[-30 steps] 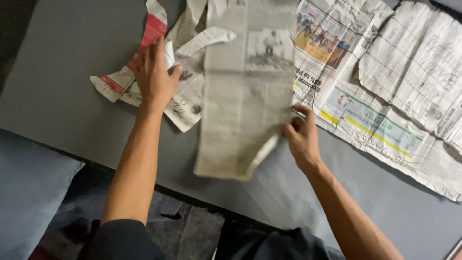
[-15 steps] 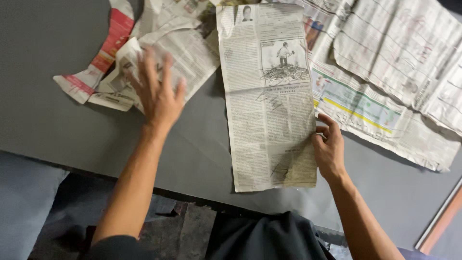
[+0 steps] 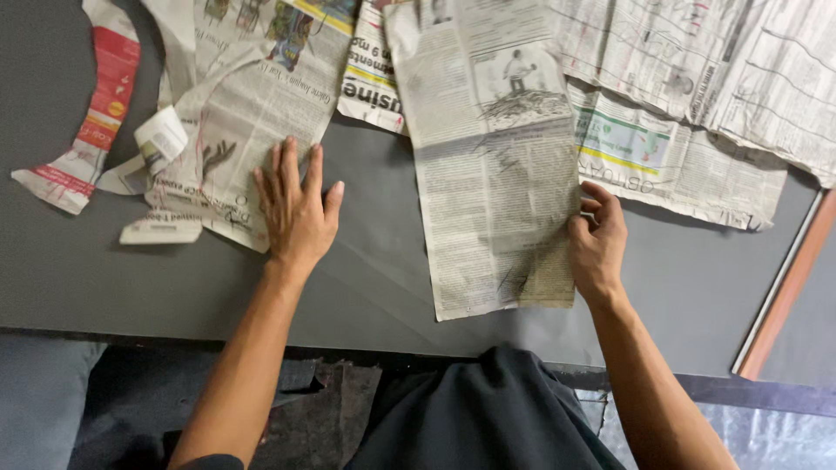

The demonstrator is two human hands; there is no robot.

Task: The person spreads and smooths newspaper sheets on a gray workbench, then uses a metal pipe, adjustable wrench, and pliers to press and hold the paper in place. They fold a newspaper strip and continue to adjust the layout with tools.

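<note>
Left hand: left hand (image 3: pixel 296 207) lies flat, fingers spread wide, palm down on a cut newspaper piece (image 3: pixel 235 130); nothing gripped.
Right hand: right hand (image 3: pixel 597 242) pinches the right edge of a long newspaper strip (image 3: pixel 492 165), thumb side partly hidden behind the paper.
Strip position: flat on the grey table (image 3: pixel 87 270), between both hands; top end cut off by the frame.
Scraps: red-printed offcut (image 3: pixel 91 113) at far left, top cropped.
Other sheets: overlapping newspaper sheets (image 3: pixel 697 104) upper right, edges running out of view.
</note>
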